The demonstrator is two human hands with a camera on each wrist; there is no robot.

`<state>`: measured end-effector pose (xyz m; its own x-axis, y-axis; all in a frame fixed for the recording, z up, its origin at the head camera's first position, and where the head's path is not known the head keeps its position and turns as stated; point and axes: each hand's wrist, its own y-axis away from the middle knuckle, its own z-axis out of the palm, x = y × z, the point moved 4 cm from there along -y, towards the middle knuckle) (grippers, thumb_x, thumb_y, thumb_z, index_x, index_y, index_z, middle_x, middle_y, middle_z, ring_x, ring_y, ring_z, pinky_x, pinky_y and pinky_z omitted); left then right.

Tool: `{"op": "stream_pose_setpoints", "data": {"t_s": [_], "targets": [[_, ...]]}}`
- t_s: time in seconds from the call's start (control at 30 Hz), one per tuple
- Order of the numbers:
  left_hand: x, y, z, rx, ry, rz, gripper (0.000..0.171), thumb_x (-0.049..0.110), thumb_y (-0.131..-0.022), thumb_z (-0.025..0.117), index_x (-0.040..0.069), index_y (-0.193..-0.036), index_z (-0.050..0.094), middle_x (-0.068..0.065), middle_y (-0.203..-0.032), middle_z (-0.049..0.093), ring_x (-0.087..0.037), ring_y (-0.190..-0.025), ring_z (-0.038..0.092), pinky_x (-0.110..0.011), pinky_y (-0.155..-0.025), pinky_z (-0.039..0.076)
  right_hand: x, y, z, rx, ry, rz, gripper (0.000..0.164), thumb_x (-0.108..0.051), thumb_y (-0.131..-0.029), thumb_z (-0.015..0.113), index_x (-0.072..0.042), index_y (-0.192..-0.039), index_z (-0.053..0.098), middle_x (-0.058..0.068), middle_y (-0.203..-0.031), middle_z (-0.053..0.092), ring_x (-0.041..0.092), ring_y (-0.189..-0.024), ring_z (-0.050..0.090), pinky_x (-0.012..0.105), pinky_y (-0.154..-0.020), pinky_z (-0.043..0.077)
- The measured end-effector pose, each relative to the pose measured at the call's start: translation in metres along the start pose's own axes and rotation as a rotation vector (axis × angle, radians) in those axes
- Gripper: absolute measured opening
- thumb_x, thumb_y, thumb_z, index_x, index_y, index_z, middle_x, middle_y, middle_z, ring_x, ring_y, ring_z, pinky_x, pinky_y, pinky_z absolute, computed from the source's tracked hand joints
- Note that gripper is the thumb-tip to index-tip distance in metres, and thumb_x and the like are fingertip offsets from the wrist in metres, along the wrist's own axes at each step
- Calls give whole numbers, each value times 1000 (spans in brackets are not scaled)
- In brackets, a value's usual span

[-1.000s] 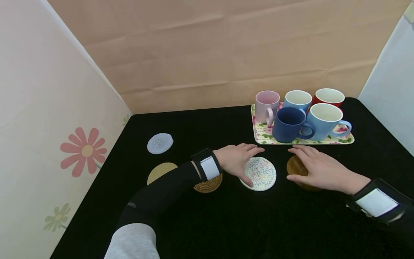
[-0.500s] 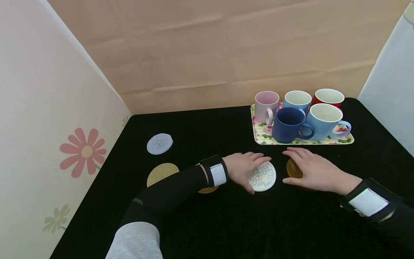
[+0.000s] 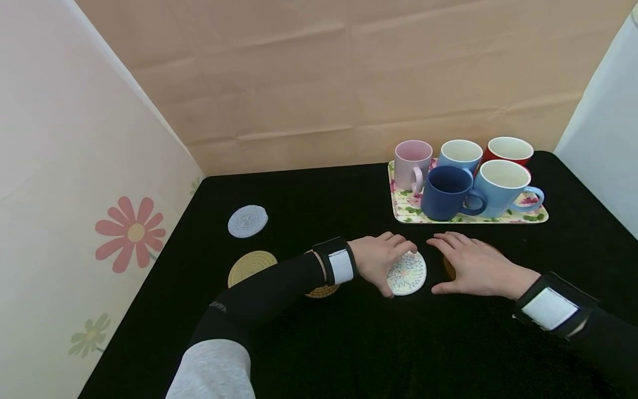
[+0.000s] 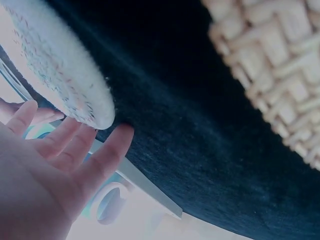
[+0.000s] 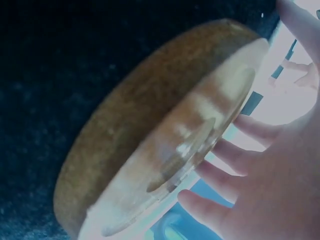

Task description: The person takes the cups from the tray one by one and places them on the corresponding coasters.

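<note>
On the tabletop (image 3: 329,343): white coaster (image 3: 408,274), just beside left grip (image 3: 376,261); wooden coaster (image 5: 155,132), mostly hidden from the head view by right grip (image 3: 478,266).
Both grips: fingers spread; contact unclear.
White coaster: likely light, soft; pinch opposite rims.
Wooden coaster: probably stiff, heavier, slippery on top; clasp its thick side.
Fragile: neither of the 2, seemingly.

black undersleeves (image 3: 266,297) | black wristbands (image 3: 325,250), white patches (image 3: 341,267) | grey left sleeve (image 3: 214,366)
</note>
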<state>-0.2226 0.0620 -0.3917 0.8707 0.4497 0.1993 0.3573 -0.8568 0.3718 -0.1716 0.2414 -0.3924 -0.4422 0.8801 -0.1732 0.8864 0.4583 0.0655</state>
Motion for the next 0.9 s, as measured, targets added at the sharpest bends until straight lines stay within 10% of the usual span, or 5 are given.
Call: {"op": "stream_pose_setpoints", "data": {"t_s": [0.63, 0.9], "targets": [[-6, 8, 1, -40, -19, -24, 108, 60, -72, 77, 25, -154, 16, 0, -154, 26, -15, -137, 27, -28, -103, 35, -1, -2, 0, -3, -9, -8, 107, -83, -68, 60, -3, -139, 47, 28, -137, 46, 48, -124, 42, 65, -92, 39], [-38, 39, -17, -12, -122, -111, 98, 79, -80, 51, 30, -156, 13, -4, -161, 14, -23, -145, 17, -40, -110, 29, -10, -8, -10, -15, -37, -45, 99, -79, -76, 55, -6, -141, 45, 24, -141, 44, 44, -125, 45, 61, -92, 42]]}}
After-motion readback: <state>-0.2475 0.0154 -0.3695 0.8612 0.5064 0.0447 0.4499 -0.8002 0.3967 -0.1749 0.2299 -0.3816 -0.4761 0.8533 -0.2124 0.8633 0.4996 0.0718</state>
